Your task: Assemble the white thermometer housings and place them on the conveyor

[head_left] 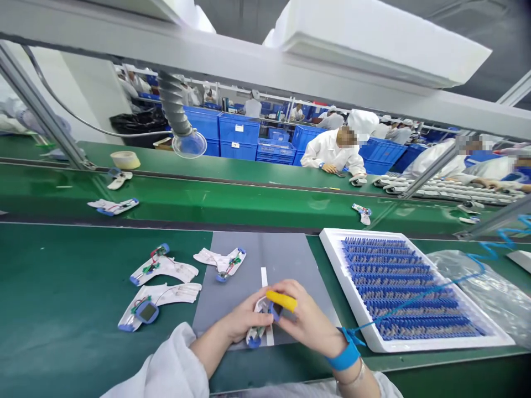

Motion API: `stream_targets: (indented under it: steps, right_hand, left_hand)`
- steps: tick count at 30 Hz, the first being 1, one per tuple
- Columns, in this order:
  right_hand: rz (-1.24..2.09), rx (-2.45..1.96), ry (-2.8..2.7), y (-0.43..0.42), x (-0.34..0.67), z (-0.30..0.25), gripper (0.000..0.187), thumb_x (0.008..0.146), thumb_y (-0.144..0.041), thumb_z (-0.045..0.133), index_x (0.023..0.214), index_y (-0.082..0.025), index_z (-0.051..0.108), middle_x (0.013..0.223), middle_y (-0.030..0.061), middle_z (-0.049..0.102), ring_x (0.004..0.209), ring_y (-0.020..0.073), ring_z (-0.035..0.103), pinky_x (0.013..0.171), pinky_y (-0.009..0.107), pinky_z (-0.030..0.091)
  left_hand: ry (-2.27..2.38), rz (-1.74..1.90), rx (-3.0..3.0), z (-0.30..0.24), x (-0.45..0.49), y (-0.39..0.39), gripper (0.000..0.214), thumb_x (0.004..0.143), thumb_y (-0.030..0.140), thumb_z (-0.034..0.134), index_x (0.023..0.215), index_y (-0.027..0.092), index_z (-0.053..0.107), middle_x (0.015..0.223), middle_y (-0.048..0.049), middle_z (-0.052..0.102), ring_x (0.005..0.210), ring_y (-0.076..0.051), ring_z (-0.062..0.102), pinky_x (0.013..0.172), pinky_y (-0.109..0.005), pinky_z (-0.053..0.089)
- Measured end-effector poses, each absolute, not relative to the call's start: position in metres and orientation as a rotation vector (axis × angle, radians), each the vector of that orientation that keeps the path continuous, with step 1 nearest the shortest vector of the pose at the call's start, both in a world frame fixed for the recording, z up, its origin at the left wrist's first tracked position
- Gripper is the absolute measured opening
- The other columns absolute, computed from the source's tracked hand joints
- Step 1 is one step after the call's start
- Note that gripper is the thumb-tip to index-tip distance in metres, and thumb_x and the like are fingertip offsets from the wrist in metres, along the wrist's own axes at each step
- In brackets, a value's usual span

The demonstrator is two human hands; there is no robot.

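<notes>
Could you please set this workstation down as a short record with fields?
Left hand: holding a white casing
Right hand: fingers on a blue-framed display at that casing
Finger cover: yellow, right hand
Wrist strap: blue, right wrist
Grey mat: beneath the hands, another opened casing on it
Foam tray: right of the mat, rows of blue parts

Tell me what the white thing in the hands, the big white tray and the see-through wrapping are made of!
The white shell looks like hard plastic: smooth, with stiff edges. The tray is perhaps foam: matte, with a thick rim. The wrapping seems plastic film: shiny, crinkled, see-through.
</notes>
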State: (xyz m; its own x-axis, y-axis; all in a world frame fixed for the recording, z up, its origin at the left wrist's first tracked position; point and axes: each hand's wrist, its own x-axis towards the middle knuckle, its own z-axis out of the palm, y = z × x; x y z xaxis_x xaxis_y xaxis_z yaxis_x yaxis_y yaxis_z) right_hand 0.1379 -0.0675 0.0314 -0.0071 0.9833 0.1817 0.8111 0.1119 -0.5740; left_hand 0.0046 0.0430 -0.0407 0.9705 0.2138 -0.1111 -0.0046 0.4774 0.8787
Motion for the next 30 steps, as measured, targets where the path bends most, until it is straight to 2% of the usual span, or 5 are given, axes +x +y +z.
stream_targets:
  steps: [3,5,8,12,30]
  right_hand:
    - [0.354,-1.785,-1.699,-0.067,0.145,0.027,0.05,0.075,-0.012,0.048,0.124,-0.023,0.042,0.124,0.0085,0.045,0.114,0.0223,0.041,0.098,0.042,0.034]
    - [0.387,-1.793,-1.577,-0.065,0.147,0.025,0.036,0.08,-0.017,0.048,0.116,-0.022,0.049,0.116,0.0082,0.051,0.108,0.021,0.047,0.094,0.039,0.039]
    - [0.52,-1.772,-1.475,-0.057,0.145,0.023,0.013,0.081,-0.023,0.051,0.091,-0.02,0.06,0.094,0.005,0.059,0.085,0.0172,0.056,0.076,0.03,0.047]
    - [0.647,-1.744,-1.318,-0.047,0.14,0.019,0.013,0.081,-0.028,0.054,0.076,-0.017,0.06,0.078,0.0024,0.057,0.068,0.0136,0.054,0.061,0.025,0.044]
    - [1.118,-1.416,-1.119,-0.05,0.153,0.004,0.016,0.079,-0.031,0.057,0.077,-0.016,0.058,0.073,0.0017,0.057,0.07,0.0132,0.053,0.069,0.027,0.044]
  left_hand:
    - [0.333,0.535,1.498,-0.037,0.007,0.045,0.051,0.065,0.032,0.069,0.111,0.023,0.049,0.129,-0.0083,0.04,0.121,-0.025,0.037,0.101,-0.037,0.029]
    - [0.437,0.651,1.706,-0.035,0.007,0.047,0.049,0.067,0.026,0.066,0.113,0.023,0.049,0.139,-0.0095,0.028,0.128,-0.027,0.028,0.105,-0.04,0.023]
    - [0.492,0.656,1.814,-0.033,0.007,0.048,0.051,0.068,0.024,0.064,0.116,0.023,0.047,0.141,-0.0112,0.024,0.129,-0.028,0.028,0.105,-0.042,0.026]
    - [0.457,0.637,1.841,-0.034,0.005,0.049,0.052,0.068,0.027,0.065,0.117,0.023,0.048,0.142,-0.0108,0.023,0.127,-0.028,0.031,0.103,-0.041,0.03]
    - [0.313,0.574,1.866,-0.038,0.003,0.051,0.054,0.069,0.027,0.066,0.12,0.025,0.048,0.142,-0.0106,0.024,0.127,-0.027,0.031,0.103,-0.042,0.03]
